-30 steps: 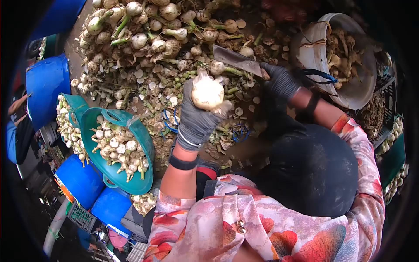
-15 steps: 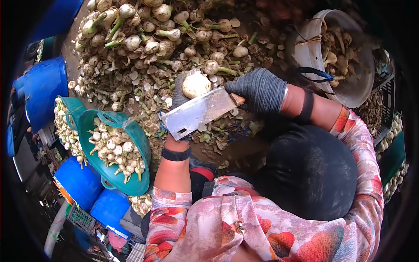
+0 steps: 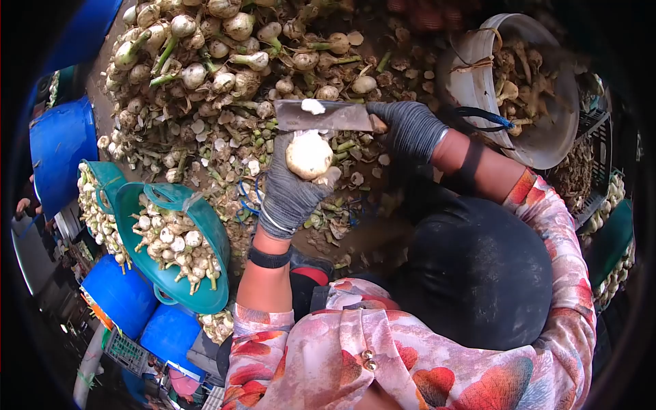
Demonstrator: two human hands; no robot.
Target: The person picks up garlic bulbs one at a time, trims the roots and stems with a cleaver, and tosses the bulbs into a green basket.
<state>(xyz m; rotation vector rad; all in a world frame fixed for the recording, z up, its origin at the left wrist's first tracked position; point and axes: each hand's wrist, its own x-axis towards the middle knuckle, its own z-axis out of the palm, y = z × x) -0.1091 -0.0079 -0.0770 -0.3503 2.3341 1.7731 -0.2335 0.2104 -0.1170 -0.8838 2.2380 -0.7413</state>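
My left hand [image 3: 290, 198], in a grey knit glove, is wrapped round a pale round garlic bulb [image 3: 309, 156] and holds it up over the littered ground. My right hand [image 3: 408, 133], gloved alike, grips the wooden handle of a cleaver [image 3: 292, 117]. Its broad blade lies level just beyond the bulb's far end. A small white cut piece [image 3: 313, 106] shows against the blade. Past the cleaver lies a large heap of garlic bulbs [image 3: 239, 27] with roots and green stalks.
A teal basket [image 3: 220, 277] of trimmed bulbs stands at the left, near blue tubs [image 3: 65, 154]. At the upper right, a tilted white bucket [image 3: 471, 85] holds stalk scraps. Trimmings [image 3: 225, 147] cover the ground. My dark-clad knee [image 3: 485, 273] is at right.
The cleaver has swung from slanting in front of the bulb to level beyond it. My left hand and the bulb's face now show fully, and a white piece has appeared at the blade.
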